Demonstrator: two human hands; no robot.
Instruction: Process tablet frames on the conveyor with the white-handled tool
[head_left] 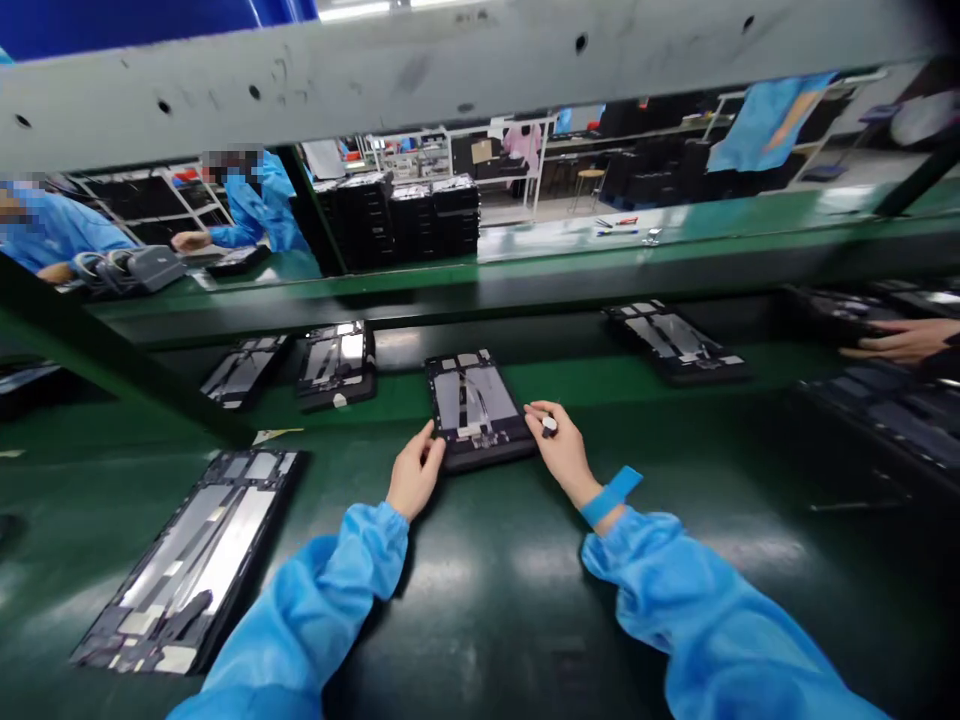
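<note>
An opened tablet [480, 405], its inner parts bare, lies in a black tray [487, 455] on the green line ahead of me. My left hand [415, 472] grips the near left corner of the tray between thumb and fingers. On the right side, the fingers of my right hand [562, 448] close on the tray's edge. A small white-ended object [550, 427] shows within the right hand; its kind cannot be made out. A blue band [611, 497] circles my right wrist.
A larger opened tablet [191, 560] rests at the near left. More trayed tablets stand along the line, such as one [675, 340] at the right. A co-worker's hand [904, 342] reaches in there. A green post [135, 350] slants at left; a grey beam [465, 75] crosses above.
</note>
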